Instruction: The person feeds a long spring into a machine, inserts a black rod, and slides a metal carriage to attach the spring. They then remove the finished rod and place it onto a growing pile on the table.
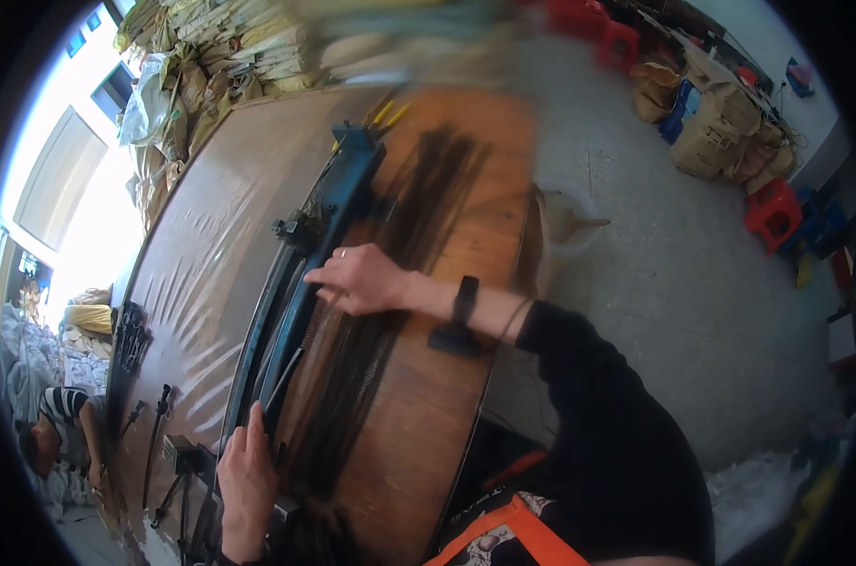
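A long blue metal fixture [352, 179] lies lengthwise on the table, with a dark clamp block [300, 232] partway along it. A thin metal rod [282, 377] with a fine coil at its upper part runs along the fixture's near side. My right hand [364, 280] is closed at the rod's upper part, beside the rail below the clamp block; its fingertips are partly hidden. My left hand [247, 481] is at the rod's lower end, index finger stretched along it and the other fingers bent, apparently gripping it. Right of the fixture lies a blurred bundle of dark rods or springs [362, 377].
The wooden table [489, 198] has plastic film [201, 245] over its far left side. Yellow-handled pliers [388, 115] lie at its top end, and dark rod parts [159, 424] at left. Stacked sacks [249, 47], red stools [772, 215] and another person [65, 424] surround it.
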The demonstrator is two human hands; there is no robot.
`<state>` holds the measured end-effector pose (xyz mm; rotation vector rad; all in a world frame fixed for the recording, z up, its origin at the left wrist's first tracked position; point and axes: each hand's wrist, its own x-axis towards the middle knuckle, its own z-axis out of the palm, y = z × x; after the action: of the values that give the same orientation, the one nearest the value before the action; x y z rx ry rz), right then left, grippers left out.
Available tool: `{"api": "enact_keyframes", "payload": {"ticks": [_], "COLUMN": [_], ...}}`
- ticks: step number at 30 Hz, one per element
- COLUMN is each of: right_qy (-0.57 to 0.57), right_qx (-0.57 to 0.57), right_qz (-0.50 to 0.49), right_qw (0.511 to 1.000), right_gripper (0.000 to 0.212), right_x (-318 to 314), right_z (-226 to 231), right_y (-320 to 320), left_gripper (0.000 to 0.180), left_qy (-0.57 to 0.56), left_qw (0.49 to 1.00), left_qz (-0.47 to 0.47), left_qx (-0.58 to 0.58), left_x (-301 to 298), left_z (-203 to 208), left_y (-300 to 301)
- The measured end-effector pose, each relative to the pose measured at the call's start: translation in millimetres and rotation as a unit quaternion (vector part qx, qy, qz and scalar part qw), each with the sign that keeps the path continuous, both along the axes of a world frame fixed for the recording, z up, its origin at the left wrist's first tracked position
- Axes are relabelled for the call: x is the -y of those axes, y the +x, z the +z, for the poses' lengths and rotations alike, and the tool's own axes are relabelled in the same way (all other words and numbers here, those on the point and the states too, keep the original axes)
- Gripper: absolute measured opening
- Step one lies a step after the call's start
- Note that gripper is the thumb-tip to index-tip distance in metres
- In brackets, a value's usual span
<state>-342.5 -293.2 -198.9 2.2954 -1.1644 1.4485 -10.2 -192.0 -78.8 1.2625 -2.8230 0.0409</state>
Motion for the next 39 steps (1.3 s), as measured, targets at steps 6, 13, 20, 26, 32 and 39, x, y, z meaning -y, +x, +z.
{"api": "enact_keyframes", "payload": {"ticks": [6, 13, 20, 26, 32, 39], "right_qy": [-0.006, -0.025, 0.041, 0.006, -0.042, 0.269], "right_qx": [-0.011, 0.040, -0.076, -0.075, -0.080, -0.204], "right_qz": [-0.031, 0.013, 0.080, -0.023, -0.238, -0.463], "right_qw": [0.999, 0.999, 0.993, 0.997, 0.967, 0.820], "right_gripper": [0.011, 0.007, 0.005, 0.019, 0.034, 0.036], "right_x": [33.4, 20.4, 24.5, 22.1, 42.2, 69.6], "right_z": [-14.9, 2.1, 3.1, -13.0, -16.0, -47.8], "right_y": [-38.8, -21.9, -0.1, -16.0, -104.0, -231.8], "left_gripper": [0.050, 0.036, 0.030, 0.027, 0.028, 0.032], "left_qy": [0.005, 0.011, 0.025, 0.050, 0.020, -0.022], "left_qw": [1.000, 0.998, 1.000, 0.998, 0.994, 0.990], "left_qz": [-0.015, 0.012, 0.018, 0.041, 0.046, 0.047], "left_qx": [0.025, -0.058, 0.003, -0.002, -0.095, -0.131], "left_x": [0.4, 17.1, 6.7, 9.9, 11.7, 8.7], "left_z": [-8.7, -13.6, -14.0, -6.1, 3.9, 32.0], "left_y": [-10.0, -8.3, -4.0, -8.5, -23.4, -18.9]}}
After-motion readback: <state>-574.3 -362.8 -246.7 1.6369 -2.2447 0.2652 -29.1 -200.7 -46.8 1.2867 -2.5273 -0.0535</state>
